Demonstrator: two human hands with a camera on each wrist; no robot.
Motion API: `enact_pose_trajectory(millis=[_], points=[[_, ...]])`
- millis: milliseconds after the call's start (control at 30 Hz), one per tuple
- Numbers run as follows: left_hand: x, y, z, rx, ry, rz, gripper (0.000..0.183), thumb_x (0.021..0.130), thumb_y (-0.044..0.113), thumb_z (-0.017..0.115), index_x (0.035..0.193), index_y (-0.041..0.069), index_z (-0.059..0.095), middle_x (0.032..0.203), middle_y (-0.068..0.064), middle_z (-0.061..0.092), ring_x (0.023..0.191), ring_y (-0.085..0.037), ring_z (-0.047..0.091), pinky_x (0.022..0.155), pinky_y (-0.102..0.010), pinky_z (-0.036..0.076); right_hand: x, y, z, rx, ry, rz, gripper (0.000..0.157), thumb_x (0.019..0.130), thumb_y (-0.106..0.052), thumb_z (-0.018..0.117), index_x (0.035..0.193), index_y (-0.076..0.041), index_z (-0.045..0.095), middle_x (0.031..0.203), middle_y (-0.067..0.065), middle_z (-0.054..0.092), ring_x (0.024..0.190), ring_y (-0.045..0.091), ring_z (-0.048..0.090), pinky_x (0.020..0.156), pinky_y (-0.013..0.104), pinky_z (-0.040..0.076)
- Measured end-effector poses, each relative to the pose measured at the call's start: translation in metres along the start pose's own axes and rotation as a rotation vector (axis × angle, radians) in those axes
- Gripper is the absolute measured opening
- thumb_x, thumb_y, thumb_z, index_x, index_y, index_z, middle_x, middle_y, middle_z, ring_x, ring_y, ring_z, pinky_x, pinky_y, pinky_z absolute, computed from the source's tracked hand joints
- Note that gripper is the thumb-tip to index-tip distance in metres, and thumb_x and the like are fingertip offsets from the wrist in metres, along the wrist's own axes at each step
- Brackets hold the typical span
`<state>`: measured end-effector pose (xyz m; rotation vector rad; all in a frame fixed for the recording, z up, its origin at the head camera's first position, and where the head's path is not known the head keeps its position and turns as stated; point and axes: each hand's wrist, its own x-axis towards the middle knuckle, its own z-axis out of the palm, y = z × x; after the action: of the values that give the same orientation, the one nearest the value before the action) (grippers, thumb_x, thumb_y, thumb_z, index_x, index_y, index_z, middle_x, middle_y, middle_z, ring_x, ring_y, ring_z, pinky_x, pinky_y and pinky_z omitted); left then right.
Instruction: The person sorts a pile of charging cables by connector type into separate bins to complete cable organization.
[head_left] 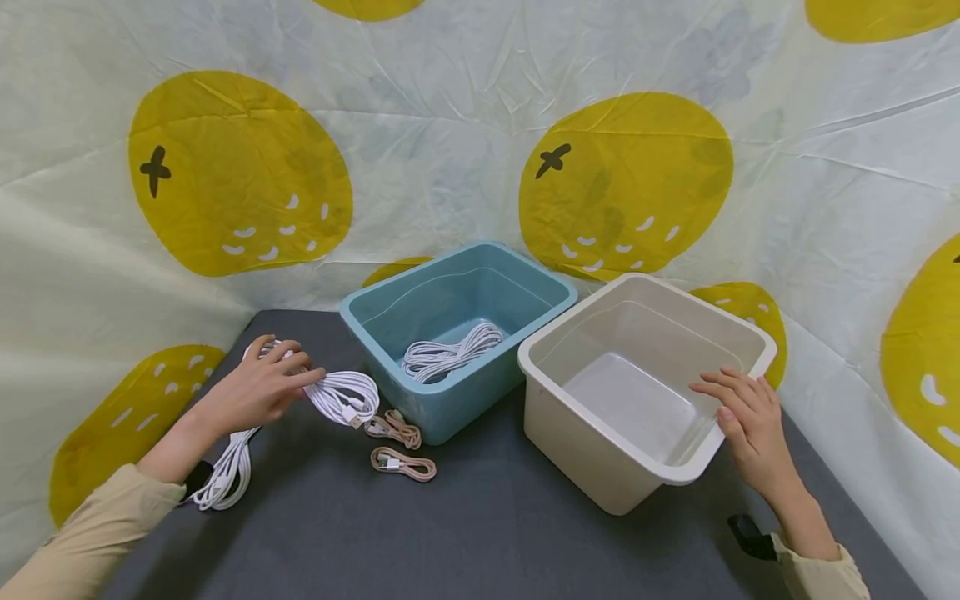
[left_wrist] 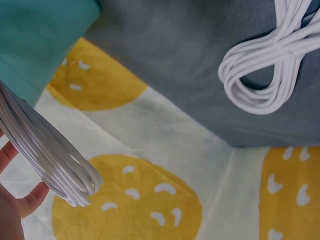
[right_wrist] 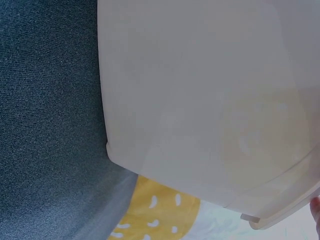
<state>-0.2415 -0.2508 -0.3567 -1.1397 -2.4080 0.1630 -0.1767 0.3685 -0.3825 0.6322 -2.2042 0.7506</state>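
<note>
My left hand [head_left: 262,382] grips a bundled white USB cable [head_left: 343,396] above the table, left of the blue bin [head_left: 457,415]. The looped end of this bundle reaches past my thumb in the left wrist view. Another white cable bundle [head_left: 228,475] lies on the table below my left wrist. Inside the blue bin rests one more white bundle [head_left: 452,352]. My right hand [head_left: 752,429] is at the right rim of the beige bin [head_left: 577,450], fingers extended over its edge. Nothing shows inside the beige bin.
Two small tan cables, one [head_left: 403,464] in front of the other [head_left: 396,429], lie by the blue bin's near corner. Both bins stand side by side on the dark grey tabletop [head_left: 420,542]. A patterned cloth [head_left: 435,175] hangs behind the table.
</note>
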Motion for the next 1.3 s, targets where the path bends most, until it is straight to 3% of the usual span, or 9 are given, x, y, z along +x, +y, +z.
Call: enact_pose_trajectory(millis=[33, 100, 167, 267, 400, 567, 700, 800, 1300], points=[[0.0, -0.002, -0.002, 0.0, 0.01, 0.001, 0.049, 0.061, 0.015, 0.077, 0.106, 0.019, 0.06, 0.096, -0.007, 0.058, 0.098, -0.029, 0.046, 0.085, -0.055, 0.031, 0.0, 0.0, 0.0, 0.0, 0.0, -0.001, 0.031, 0.088, -0.012, 0.038, 0.103, -0.003, 0.063, 0.118, 0.006, 0.056, 0.126, 0.01, 0.033, 0.104, 0.06, 0.003], [0.0, -0.005, -0.005, -0.009, 0.039, 0.011, 0.035, 0.072, 0.021, 0.07, 0.106, 0.019, 0.059, 0.096, -0.008, 0.058, 0.099, -0.029, 0.044, 0.086, -0.055, 0.029, 0.001, 0.001, 0.0, 0.001, 0.002, -0.009, 0.031, 0.088, -0.012, 0.038, 0.103, -0.003, 0.063, 0.117, 0.008, 0.057, 0.126, 0.01, 0.034, 0.103, 0.06, 0.003], [0.0, -0.009, -0.01, -0.023, 0.074, 0.019, 0.023, 0.087, 0.03, 0.051, 0.105, 0.019, 0.059, 0.095, -0.008, 0.057, 0.099, -0.029, 0.043, 0.085, -0.056, 0.028, 0.0, 0.001, 0.0, 0.004, 0.003, -0.012, 0.031, 0.088, -0.013, 0.038, 0.103, -0.003, 0.063, 0.117, 0.008, 0.057, 0.125, 0.01, 0.034, 0.103, 0.06, 0.003], [0.003, -0.012, -0.017, -0.027, 0.116, 0.019, 0.05, 0.092, 0.043, 0.016, 0.104, 0.018, 0.058, 0.095, -0.008, 0.057, 0.098, -0.029, 0.042, 0.084, -0.056, 0.027, 0.0, 0.001, 0.0, 0.005, 0.005, -0.014, 0.031, 0.088, -0.013, 0.038, 0.102, -0.003, 0.063, 0.118, 0.006, 0.057, 0.126, 0.011, 0.034, 0.103, 0.06, 0.003], [0.011, -0.016, -0.027, -0.006, 0.147, 0.009, 0.059, 0.092, 0.046, 0.008, 0.103, 0.017, 0.058, 0.093, -0.009, 0.057, 0.098, -0.031, 0.042, 0.084, -0.057, 0.027, -0.001, 0.002, 0.0, 0.004, 0.004, -0.014, 0.031, 0.088, -0.013, 0.038, 0.102, -0.003, 0.063, 0.119, 0.002, 0.056, 0.126, 0.011, 0.034, 0.103, 0.06, 0.003], [0.023, -0.019, -0.037, 0.019, 0.154, 0.018, 0.056, 0.093, 0.045, 0.01, 0.104, 0.017, 0.057, 0.093, -0.01, 0.057, 0.099, -0.032, 0.043, 0.085, -0.057, 0.028, -0.001, 0.002, 0.001, 0.004, 0.002, -0.016, 0.031, 0.088, -0.012, 0.038, 0.103, -0.004, 0.063, 0.119, 0.004, 0.056, 0.126, 0.013, 0.034, 0.104, 0.06, 0.003], [0.034, -0.021, -0.043, 0.046, 0.131, 0.013, 0.023, 0.088, 0.028, 0.049, 0.106, 0.017, 0.057, 0.095, -0.01, 0.058, 0.099, -0.032, 0.043, 0.086, -0.057, 0.029, -0.001, 0.002, 0.001, 0.002, 0.004, -0.017, 0.031, 0.088, -0.012, 0.038, 0.103, -0.003, 0.064, 0.117, 0.006, 0.057, 0.126, 0.013, 0.034, 0.104, 0.06, 0.003], [0.045, -0.02, -0.047, 0.058, 0.126, -0.001, 0.042, 0.067, 0.016, 0.07, 0.107, 0.017, 0.057, 0.095, -0.01, 0.058, 0.099, -0.032, 0.044, 0.087, -0.057, 0.029, 0.0, 0.002, 0.001, 0.003, 0.013, -0.022, 0.031, 0.088, -0.013, 0.038, 0.102, -0.003, 0.064, 0.117, 0.007, 0.057, 0.125, 0.013, 0.035, 0.104, 0.06, 0.003], [0.103, -0.006, -0.042, 0.045, 0.209, 0.018, 0.032, 0.073, 0.023, 0.07, 0.102, 0.017, 0.057, 0.09, -0.008, 0.058, 0.096, -0.029, 0.045, 0.086, -0.054, 0.031, 0.0, 0.002, 0.002, 0.009, 0.015, -0.014, 0.031, 0.089, -0.014, 0.037, 0.103, -0.004, 0.064, 0.12, 0.002, 0.056, 0.125, 0.011, 0.034, 0.103, 0.06, 0.002]])
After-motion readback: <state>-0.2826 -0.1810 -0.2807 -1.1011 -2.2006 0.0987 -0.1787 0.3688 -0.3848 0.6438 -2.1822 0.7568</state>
